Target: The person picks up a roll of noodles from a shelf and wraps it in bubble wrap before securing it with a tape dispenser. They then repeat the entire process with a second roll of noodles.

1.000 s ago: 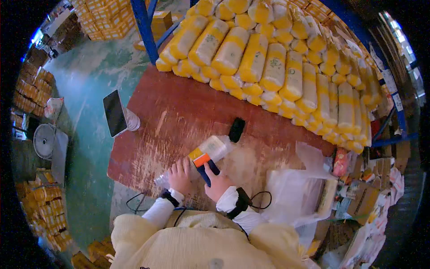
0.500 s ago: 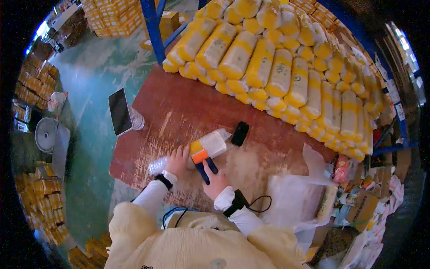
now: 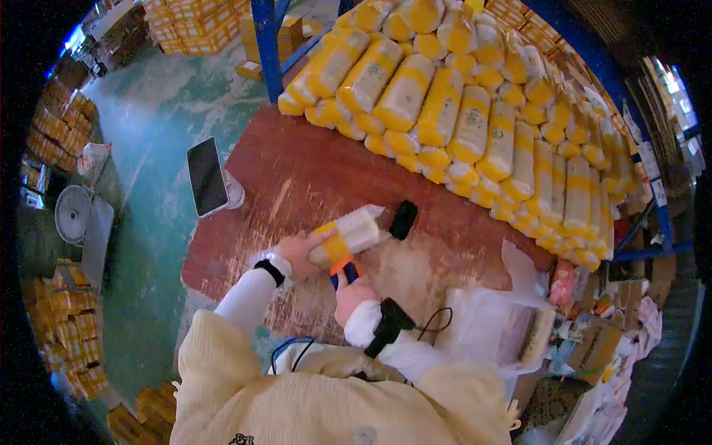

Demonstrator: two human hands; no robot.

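Observation:
A plastic-wrapped package (image 3: 360,231) with a yellow band lies at a slant on the worn red tabletop (image 3: 289,167). My left hand (image 3: 298,251) grips its yellow left end, fingers over the top and side. In my right hand (image 3: 351,295) is an orange-and-dark-blue handheld tool (image 3: 343,273), its orange end close to the package's lower edge. Loose clear film sticks out from the package's right end. Just beyond that film sits a fuzzy black object (image 3: 403,219).
Stacked yellow-and-white packages (image 3: 437,107) fill the table's far side. A tablet-like screen (image 3: 207,178) on a white stand is at the left edge. Clear plastic bags (image 3: 475,326) lie at right, near cardboard and clutter (image 3: 595,345). A blue post (image 3: 265,48) rises behind the table.
The tool's orange end has come down off the package's top toward its lower edge. My left hand has shifted further onto the package's yellow end. The whole view has turned slightly.

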